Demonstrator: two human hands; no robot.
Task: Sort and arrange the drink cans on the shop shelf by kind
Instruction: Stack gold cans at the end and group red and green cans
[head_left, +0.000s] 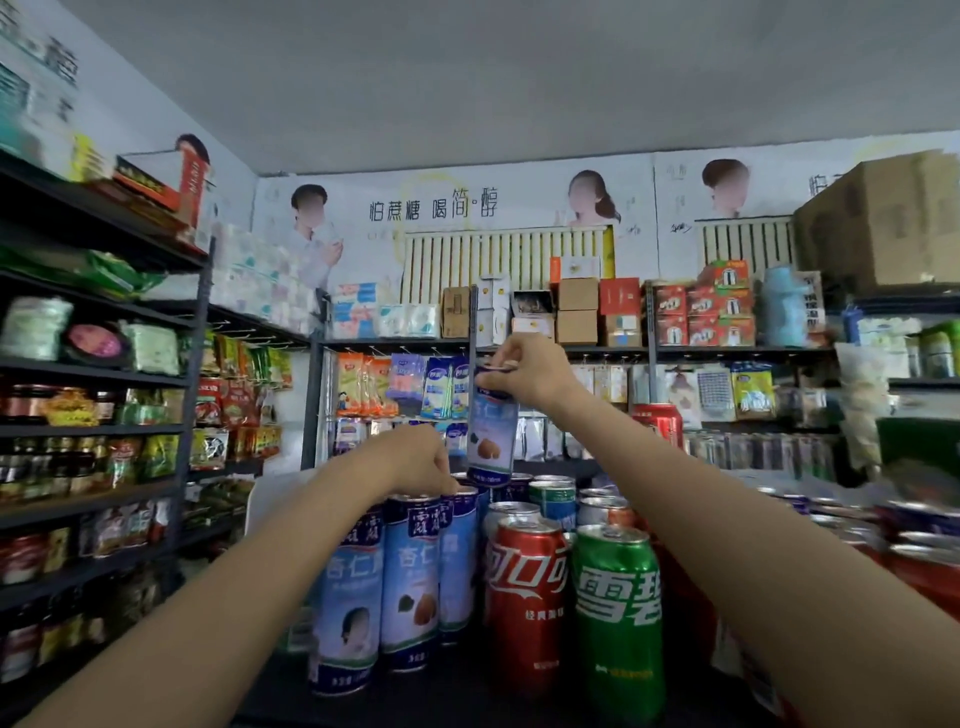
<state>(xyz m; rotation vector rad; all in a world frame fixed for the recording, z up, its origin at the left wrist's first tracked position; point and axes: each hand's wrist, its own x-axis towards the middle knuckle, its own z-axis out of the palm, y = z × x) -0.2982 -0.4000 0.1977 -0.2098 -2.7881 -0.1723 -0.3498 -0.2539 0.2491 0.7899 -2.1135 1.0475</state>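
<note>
the right hand (524, 370) pinches a tall blue can (491, 431) by its top rim, fingers (501, 364) curled over the lid, and holds it in the air above the back row of cans. the can hangs upright, long axis vertical, lid up, its base just above the silver tops below it; whether it touches them i cannot tell. it is a slim metal cylinder with a glossy pale-blue wrap, a dark blue band at top and bottom, and a brown nut printed low on the side.

the left hand (421, 460) reaches down to the top of a standing blue can (415, 577), fingers curled at its rim; how firmly it grips i cannot tell. that can stands upright in a close row of matching blue cans (345, 603) at the front left of the shelf (452, 696). just to their right stand a red can (524, 597) and a green can (618, 613), both wider, smooth and shiny, with silver pull-tab lids. behind them more upright cans crowd together.
</note>
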